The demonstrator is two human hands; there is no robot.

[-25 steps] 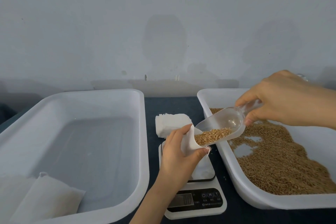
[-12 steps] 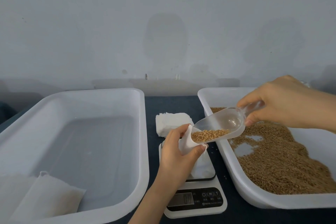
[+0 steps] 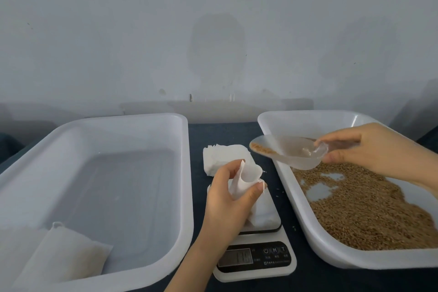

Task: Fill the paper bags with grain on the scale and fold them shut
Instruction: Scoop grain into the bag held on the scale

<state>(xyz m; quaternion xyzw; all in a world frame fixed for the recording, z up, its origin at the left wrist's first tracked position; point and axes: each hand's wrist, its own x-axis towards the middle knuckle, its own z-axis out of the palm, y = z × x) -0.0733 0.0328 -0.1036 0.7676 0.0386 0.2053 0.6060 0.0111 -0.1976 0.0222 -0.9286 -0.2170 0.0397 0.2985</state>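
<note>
Head view. Left hand [image 3: 228, 199] pinches the open paper bag [image 3: 246, 179] standing on the scale [image 3: 259, 249]. Right hand [image 3: 369, 149] grips the clear scoop [image 3: 291, 153], a little grain at its lip, above the rim of the grain tray [image 3: 308, 216]. A filled bag [image 3: 64, 252] lies in the left tray [image 3: 187, 197].

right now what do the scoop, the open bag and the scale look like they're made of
scoop: clear, slightly frosted plastic by the look; the grain tray shows through it. bag: thin matte white paper or non-woven fabric, unclear which; it creases softly. scale: smooth white plastic body; its shiny weighing plate, perhaps glass or metal, reflects light.
</note>
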